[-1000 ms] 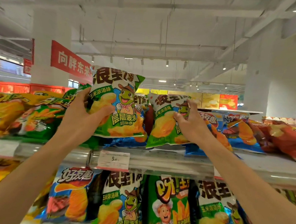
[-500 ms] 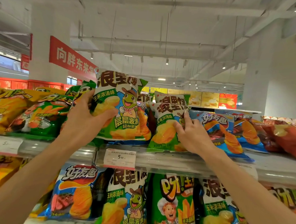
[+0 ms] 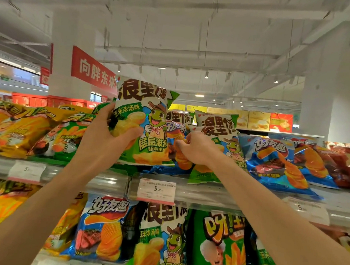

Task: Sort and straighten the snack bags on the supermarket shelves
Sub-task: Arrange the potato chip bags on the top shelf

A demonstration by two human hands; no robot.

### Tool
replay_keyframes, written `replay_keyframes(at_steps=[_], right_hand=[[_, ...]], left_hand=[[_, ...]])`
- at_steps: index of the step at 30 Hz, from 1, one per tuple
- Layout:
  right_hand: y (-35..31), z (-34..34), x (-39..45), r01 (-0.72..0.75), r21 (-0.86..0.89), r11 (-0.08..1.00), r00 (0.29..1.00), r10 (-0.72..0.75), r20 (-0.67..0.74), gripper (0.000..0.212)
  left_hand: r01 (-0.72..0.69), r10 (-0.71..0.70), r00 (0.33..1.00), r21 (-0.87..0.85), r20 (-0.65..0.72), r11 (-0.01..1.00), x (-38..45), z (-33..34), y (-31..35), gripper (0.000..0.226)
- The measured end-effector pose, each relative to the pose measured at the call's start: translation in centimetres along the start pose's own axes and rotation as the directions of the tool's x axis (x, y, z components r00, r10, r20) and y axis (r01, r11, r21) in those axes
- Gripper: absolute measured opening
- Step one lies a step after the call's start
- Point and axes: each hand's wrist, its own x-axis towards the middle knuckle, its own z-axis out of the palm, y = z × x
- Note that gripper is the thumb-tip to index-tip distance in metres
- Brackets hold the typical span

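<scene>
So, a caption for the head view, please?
Left hand lifts one green snack bag; right hand grips another.

The right hand (image 3: 197, 149) covers the left side of the green frog bag (image 3: 220, 147) it grips, and its fingertips are lost behind the bag's edge. Another green bag (image 3: 217, 120) stands behind, only its top showing. A blue bag (image 3: 175, 130) between the two held bags is mostly hidden. At the shelf (image 3: 207, 192) front edge, the small print on the price tag (image 3: 156, 190) is unreadable; the tag (image 3: 306, 209) further right is blurred, perhaps reading 5. The yellow bags (image 3: 8, 126) are cut by the left edge.
</scene>
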Motion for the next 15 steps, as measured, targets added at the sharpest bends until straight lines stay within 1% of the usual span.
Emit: replay_keyframes(at_steps=[2, 3, 6, 9, 11, 12, 13, 15], right_hand=[[-0.8, 0.6, 0.6, -0.089, 0.057, 0.994, 0.994, 0.085, 0.07, 0.043], [-1.1, 0.8, 0.9, -0.113, 0.108, 0.988, 0.99, 0.104, 0.092, 0.043], [-1.4, 1.3, 1.9, -0.148, 0.251, 0.957, 0.984, 0.117, 0.137, 0.036], [-1.3, 2.0, 2.2, -0.19, 0.304, 0.934, 0.974, 0.141, 0.175, 0.026], [-0.8, 2.6, 2.3, -0.234, 0.436, 0.869, 0.97, 0.176, 0.169, 0.035], [-0.6, 2.7, 2.3, -0.253, 0.481, 0.839, 0.967, 0.198, 0.163, 0.046], [-0.5, 2.8, 2.3, -0.277, 0.505, 0.817, 0.961, 0.226, 0.161, 0.057], [-0.4, 3.0, 2.7, -0.301, 0.515, 0.803, 0.953, 0.268, 0.14, 0.059]], left_hand=[[0.003, -0.003, 1.0, 0.008, -0.014, 1.0, 0.0, -0.6, -0.1, 0.079], [0.005, -0.005, 1.0, 0.01, -0.019, 1.0, 0.0, -0.8, -0.1, 0.081], [0.002, -0.001, 1.0, 0.018, -0.026, 1.0, -0.1, -1.4, -0.1, 0.077], [0.0, 0.002, 0.999, 0.033, -0.036, 0.999, -0.2, -1.8, 0.0, 0.073], [0.006, -0.004, 0.999, 0.036, -0.048, 0.999, -0.3, -1.9, 0.0, 0.071], [0.007, -0.005, 0.999, 0.038, -0.052, 0.999, -0.3, -2.0, 0.1, 0.071], [0.007, -0.005, 0.999, 0.041, -0.054, 0.999, -0.3, -2.2, 0.1, 0.072], [0.005, -0.003, 0.999, 0.038, -0.054, 0.999, -0.3, -2.5, 0.1, 0.073]])
